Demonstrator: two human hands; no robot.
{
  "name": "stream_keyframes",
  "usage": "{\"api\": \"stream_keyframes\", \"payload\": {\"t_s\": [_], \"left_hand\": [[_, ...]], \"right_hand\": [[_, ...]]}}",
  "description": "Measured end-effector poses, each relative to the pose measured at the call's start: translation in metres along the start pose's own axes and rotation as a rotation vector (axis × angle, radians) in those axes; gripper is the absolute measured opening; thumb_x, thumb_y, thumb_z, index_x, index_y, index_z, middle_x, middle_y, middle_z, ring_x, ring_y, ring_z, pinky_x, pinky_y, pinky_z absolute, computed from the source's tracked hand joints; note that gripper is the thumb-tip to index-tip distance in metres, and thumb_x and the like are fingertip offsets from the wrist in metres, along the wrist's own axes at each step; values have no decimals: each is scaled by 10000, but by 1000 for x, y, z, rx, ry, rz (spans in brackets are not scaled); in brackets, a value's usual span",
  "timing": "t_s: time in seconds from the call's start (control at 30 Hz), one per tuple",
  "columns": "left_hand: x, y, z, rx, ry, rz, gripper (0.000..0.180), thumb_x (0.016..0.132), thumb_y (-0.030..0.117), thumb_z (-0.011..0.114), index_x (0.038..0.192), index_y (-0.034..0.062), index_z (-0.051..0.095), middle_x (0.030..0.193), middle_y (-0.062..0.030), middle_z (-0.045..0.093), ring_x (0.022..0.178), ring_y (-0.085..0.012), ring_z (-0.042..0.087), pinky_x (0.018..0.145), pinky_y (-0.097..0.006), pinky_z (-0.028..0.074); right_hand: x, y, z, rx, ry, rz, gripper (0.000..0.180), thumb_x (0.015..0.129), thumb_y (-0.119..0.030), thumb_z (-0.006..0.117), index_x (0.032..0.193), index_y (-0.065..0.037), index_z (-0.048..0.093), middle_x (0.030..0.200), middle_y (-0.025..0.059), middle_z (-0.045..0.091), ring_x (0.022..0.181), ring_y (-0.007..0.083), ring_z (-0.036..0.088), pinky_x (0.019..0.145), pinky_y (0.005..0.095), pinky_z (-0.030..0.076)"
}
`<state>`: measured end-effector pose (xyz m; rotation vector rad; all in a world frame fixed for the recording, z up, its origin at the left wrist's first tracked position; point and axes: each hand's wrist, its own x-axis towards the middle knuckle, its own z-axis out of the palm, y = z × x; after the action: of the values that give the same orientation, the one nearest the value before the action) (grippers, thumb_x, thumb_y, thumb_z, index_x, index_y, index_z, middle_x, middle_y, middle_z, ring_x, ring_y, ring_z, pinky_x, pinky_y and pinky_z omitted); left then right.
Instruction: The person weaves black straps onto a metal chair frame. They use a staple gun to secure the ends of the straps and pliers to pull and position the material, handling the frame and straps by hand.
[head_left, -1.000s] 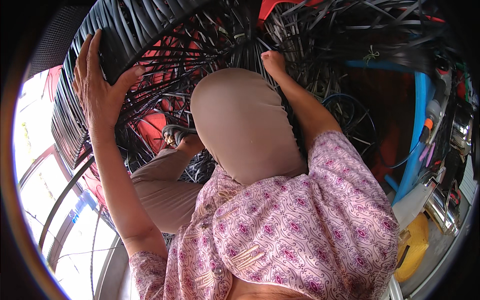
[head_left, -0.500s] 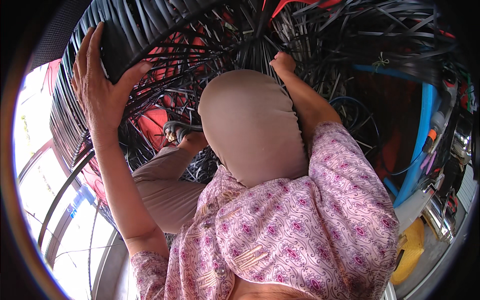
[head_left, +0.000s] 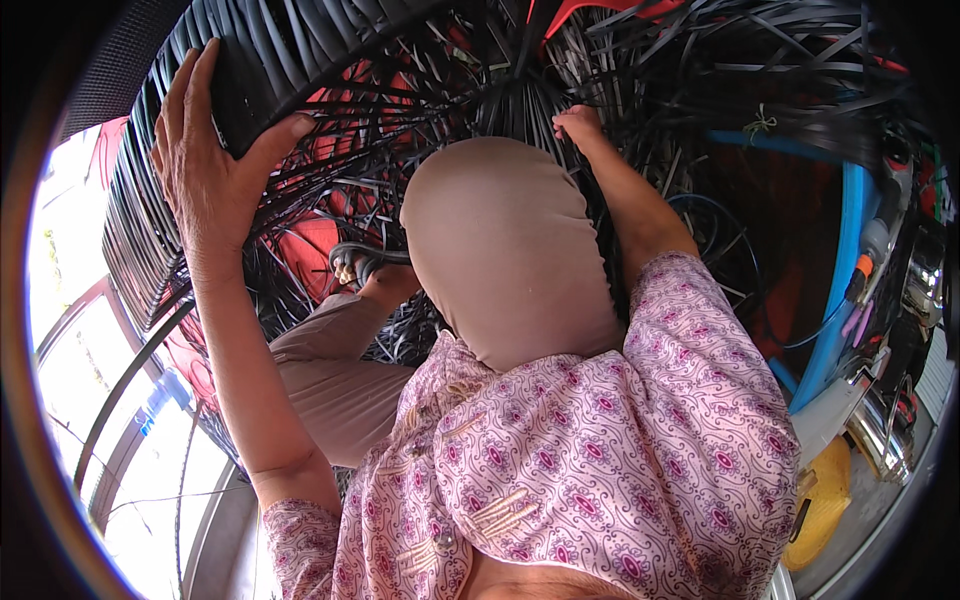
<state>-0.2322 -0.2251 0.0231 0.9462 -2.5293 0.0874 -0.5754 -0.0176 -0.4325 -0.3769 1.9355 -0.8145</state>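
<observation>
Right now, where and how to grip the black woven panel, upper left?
The black woven panel is probably best gripped by its lower edge, from the wearer's side: that edge is long and body-facing, with black strips crowded below it. The left hand is spread at its near corner.

Black strips (head_left: 515,112), pink patterned shirt (head_left: 590,450)
Magenta medallions and dark scrolls cover the shirt; the trousers (head_left: 510,250) are plain taupe, the frame (head_left: 856,215) bright blue.
</observation>
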Motion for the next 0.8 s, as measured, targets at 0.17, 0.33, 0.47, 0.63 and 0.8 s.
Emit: {"api": "stream_keyframes", "payload": {"t_s": [0.17,0.33,0.47,0.63,0.8], "left_hand": [[-2,-1,0,15,-9,-11,956,629,611,801,1418,166,498,1441,-133,482,1327,-345,448,1093,-488,331],[2,-1,1,-11,-10,3,954,627,605,807,1416,165,499,1438,-138,484,1328,-346,446,1091,-489,332],[-1,-2,2,-18,-13,-14,950,627,585,817,1416,163,499,1433,-138,489,1324,-347,450,1091,-487,332],[1,-1,2,-15,-3,-4,946,624,569,826,1412,158,501,1427,-125,499,1312,-346,461,1088,-484,336],[6,0,1,-25,-8,4,937,625,569,827,1403,151,511,1428,-115,499,1308,-339,462,1089,-480,333]], "right_hand": [[-23,-30,17,-580,205,-52,294,729,-292,782,883,-49,723,858,166,709,798,345,692,742,453,549],[-14,-24,21,-542,274,5,355,706,-350,804,902,-63,729,992,184,700,948,369,672,803,479,542],[-27,-32,17,-648,248,-57,361,722,-382,784,874,-61,722,924,174,699,899,364,674,771,473,535],[-17,-17,25,-641,367,-95,350,776,-404,736,812,-57,705,777,135,702,761,325,688,706,456,531],[-4,-7,19,-517,258,-32,348,834,-365,690,950,-38,719,972,188,709,918,348,686,789,454,547]]}}
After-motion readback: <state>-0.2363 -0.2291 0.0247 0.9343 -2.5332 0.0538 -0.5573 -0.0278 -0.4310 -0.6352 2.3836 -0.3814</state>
